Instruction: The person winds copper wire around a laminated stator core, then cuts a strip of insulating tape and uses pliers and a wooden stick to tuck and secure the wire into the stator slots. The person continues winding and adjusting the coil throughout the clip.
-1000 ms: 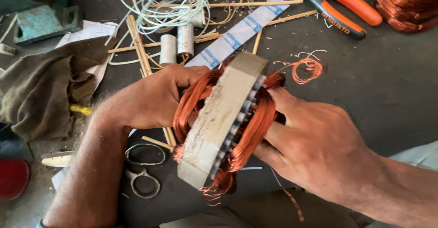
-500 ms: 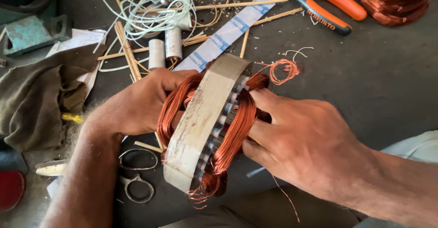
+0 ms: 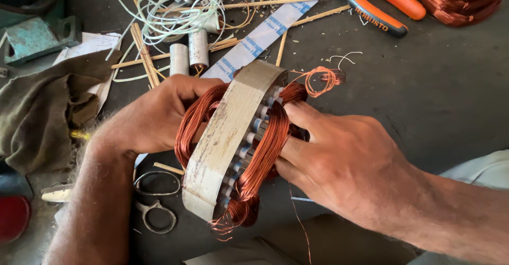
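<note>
Holding the stator core (image 3: 225, 143) on edge above the desk (image 3: 435, 100), I should press its copper windings (image 3: 265, 148) evenly so no strand kinks. My left hand (image 3: 151, 119) has its grip closed around the far coil side; my right hand (image 3: 344, 164) pinches the near coils, fingers narrow. Scissors (image 3: 154, 201) lie below, pliers (image 3: 371, 2) beyond.

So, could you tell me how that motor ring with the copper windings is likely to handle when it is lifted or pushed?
The motor ring is a thick metal band, so probably stiff and heavy for its size; both the left hand and right hand grip it. Being round and on edge, it might roll if released. The copper windings look thin and bendable, so rough pushing could deform them.
</note>
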